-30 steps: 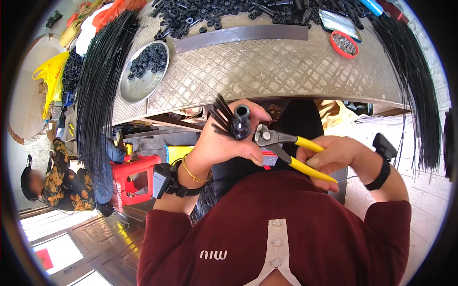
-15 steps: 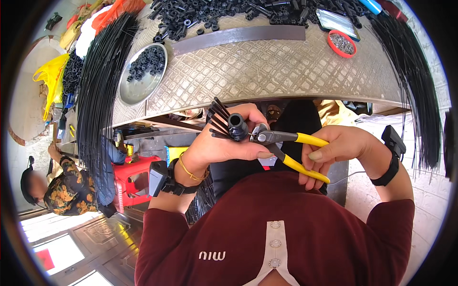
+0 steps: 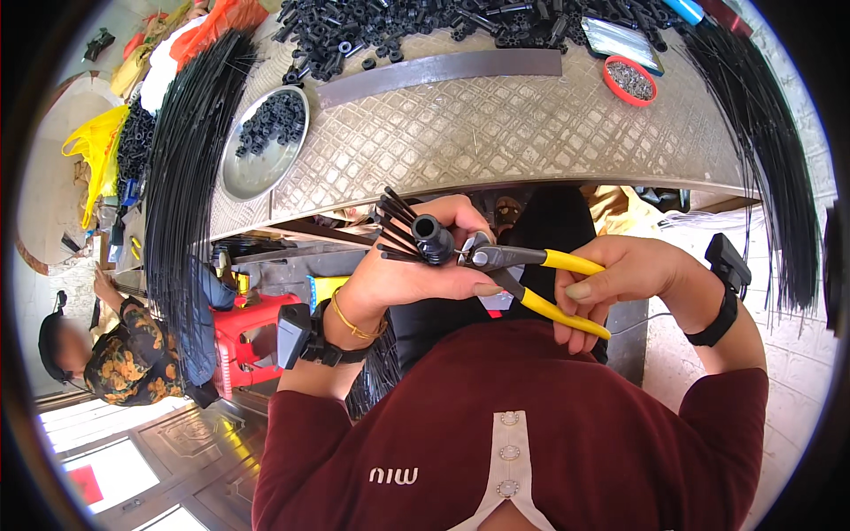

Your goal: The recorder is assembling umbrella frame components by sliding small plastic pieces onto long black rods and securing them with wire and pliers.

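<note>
My left hand (image 3: 398,273) is closed around a black hollow tubular fitting (image 3: 436,246), its round open end facing up. Several thin black rods (image 3: 400,228) fan out beside the fitting from the same grip. In my right hand (image 3: 636,273) is a pair of pliers (image 3: 574,260) with yellow handles, held with the handles spread apart. The pliers' dark jaws meet a thin wire at the fitting's side, close to my left thumb; the exact contact is too small to make out.
On the patterned table (image 3: 496,133) lie a flat grey metal strip (image 3: 443,73), a heap of black plastic parts (image 3: 381,31), a metal bowl (image 3: 243,173) of black rings, and a red dish (image 3: 630,81) of small metal pieces. Bundled black rods (image 3: 190,159) hang at left. Another person (image 3: 133,350) sits beyond.
Both hands, with the fitting and the pliers, have shifted slightly left. The fitting sits a little nearer the left side, and the pliers remain at its side.
</note>
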Available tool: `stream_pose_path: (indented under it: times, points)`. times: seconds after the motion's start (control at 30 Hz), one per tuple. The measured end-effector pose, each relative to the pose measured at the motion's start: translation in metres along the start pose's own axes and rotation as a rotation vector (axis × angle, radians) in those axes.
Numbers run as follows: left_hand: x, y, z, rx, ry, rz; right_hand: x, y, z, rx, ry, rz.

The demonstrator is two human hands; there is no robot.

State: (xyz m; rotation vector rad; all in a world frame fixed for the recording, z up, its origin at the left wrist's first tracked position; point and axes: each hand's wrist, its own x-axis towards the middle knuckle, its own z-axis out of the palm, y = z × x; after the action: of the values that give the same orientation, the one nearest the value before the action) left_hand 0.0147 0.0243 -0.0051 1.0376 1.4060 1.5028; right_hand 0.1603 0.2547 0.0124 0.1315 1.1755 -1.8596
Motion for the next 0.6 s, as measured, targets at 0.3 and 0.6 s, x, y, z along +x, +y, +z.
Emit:
stream_pose_path:
  times: [0.3,0.6]
  points:
    - [0.0024,0.0005,0.0034,0.018,0.023,0.045,-0.0011,-0.0063,0.0045,-0.071,0.062,0.016]
    - [0.0043,0.0010,0.0034,-0.013,0.036,0.053,0.0066,0.0022,0.0024,-0.067,0.056,-0.048]
